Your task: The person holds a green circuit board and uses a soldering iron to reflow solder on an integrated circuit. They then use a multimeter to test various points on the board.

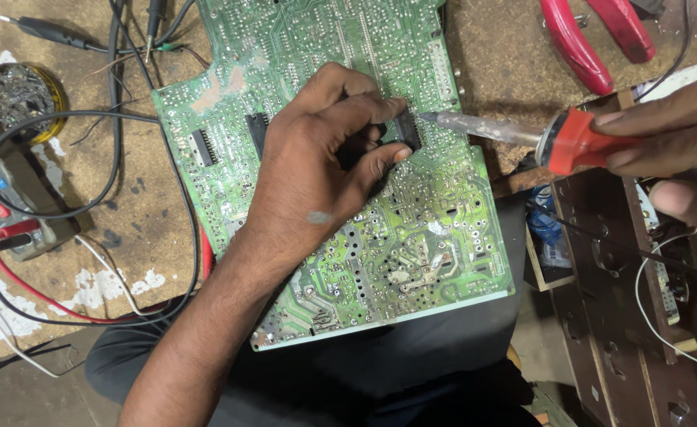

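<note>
Green printed circuit board (412, 237): solder side up; left hand (317, 170) palm-down, grip pinching black rectangular chip (406, 129); right hand (672, 134) grip clamping orange-handled soldering iron (522, 134), tip at chip.

Both hands pinch: left (329, 154) curled, right (672, 134) gripping.

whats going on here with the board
A person has a green circuit board resting on their lap, solder side up. The left hand pinches a black chip on the board, while the right hand holds a red-handled soldering iron with its tip right at that chip.
</note>
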